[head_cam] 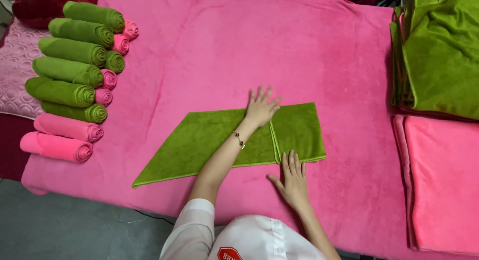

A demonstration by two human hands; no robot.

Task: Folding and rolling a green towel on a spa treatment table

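Hands flat on one green towel (pixel 219 140), both open, fingers spread, nothing gripped. Left hand (pixel 260 109) pressed on the towel's far edge, a thin bracelet (pixel 240 139) just behind it on the wrist. Right hand (pixel 293 179) pressed at the near edge, fingertips on the green cloth, palm on the pink cover (pixel 239 50) below. Towel spread under and between both hands, one fold line running from the left hand down to the right hand. Short folded flap to the right of that line; long slanted part stretching away to the left of the left hand, ending in a point near the cover's front edge.

Far off to the left of the left hand: six green rolls (pixel 67 70) stacked in a column, one more green roll tucked behind them, so seven green. Beside them, four small pink rolls (pixel 111 65), seen end-on. Below them, two bigger pink rolls (pixel 60 138) lying side by side.

Far off to the right of the right hand: one pile of flat green towels (pixel 441 55), too many layers to count. Just below it, one pile of flat pink towels (pixel 444 180).

White sleeve (pixel 192 230) at the bottom.
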